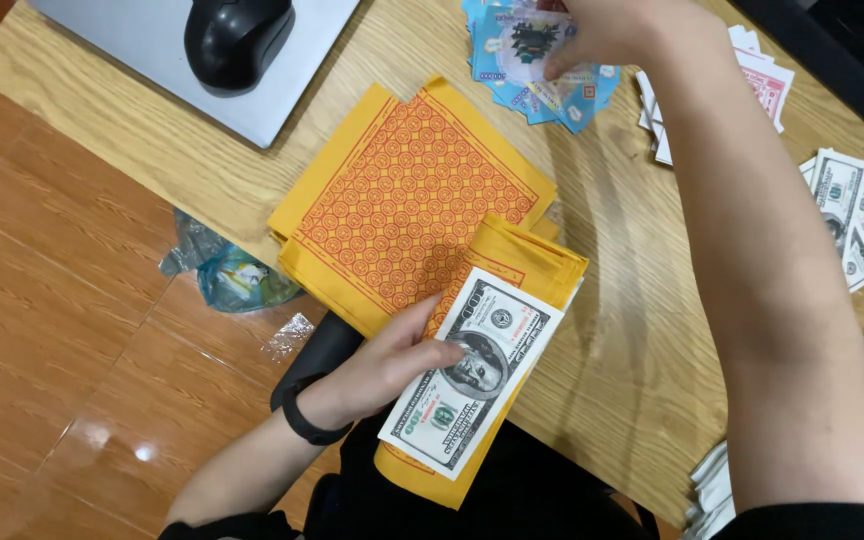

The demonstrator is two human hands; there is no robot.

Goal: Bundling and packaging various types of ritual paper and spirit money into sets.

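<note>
The left hand (pixel 392 365) presses a grey paper bill (pixel 472 385) onto a folded yellow bundle (pixel 512 300) at the bench's near edge. The right hand (pixel 602 35) pinches blue notes (pixel 512 80) at the far edge; I think one goes on the bundle next.

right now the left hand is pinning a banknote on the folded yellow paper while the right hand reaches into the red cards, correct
Not quite: in the head view the right hand reaches into the blue cards, not red. The left hand does pin the banknote on the folded yellow paper.

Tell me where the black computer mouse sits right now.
The black computer mouse sits at the head view's top left, on a grey laptop lid, beyond the yellow-orange paper stack.
</note>
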